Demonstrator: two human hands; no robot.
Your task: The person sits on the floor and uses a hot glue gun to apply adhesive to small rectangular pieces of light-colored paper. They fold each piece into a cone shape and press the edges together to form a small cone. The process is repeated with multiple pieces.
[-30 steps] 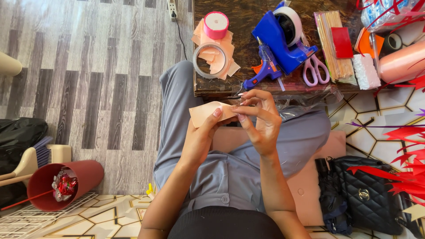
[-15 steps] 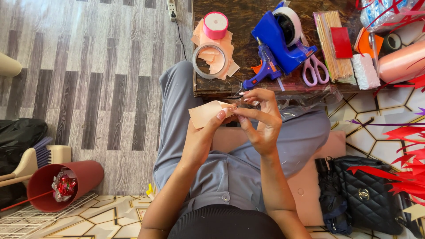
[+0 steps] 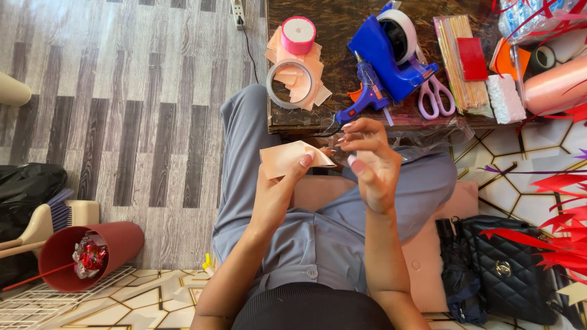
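A folded piece of peach ribbon (image 3: 287, 157) is pinched between the thumb and fingers of my left hand (image 3: 278, 183), held over my lap. My right hand (image 3: 370, 162) is beside it on the right, fingers curled, its fingertips at the folded right tip of the ribbon. Both hands hover just in front of the near edge of a low dark wooden table (image 3: 342, 24).
On the table lie a pink ribbon spool (image 3: 298, 35), a clear tape roll (image 3: 291, 84) over peach ribbon squares, a blue glue gun (image 3: 365, 98), a blue tape dispenser (image 3: 391, 52), lilac scissors (image 3: 435, 96) and wooden sticks (image 3: 460, 61). A black handbag (image 3: 510, 269) lies right, a red cylinder (image 3: 92, 253) left.
The ribbon piece has turned a little in my left hand and my right fingers have shifted along its folded tip. Both hands stay in the same place.
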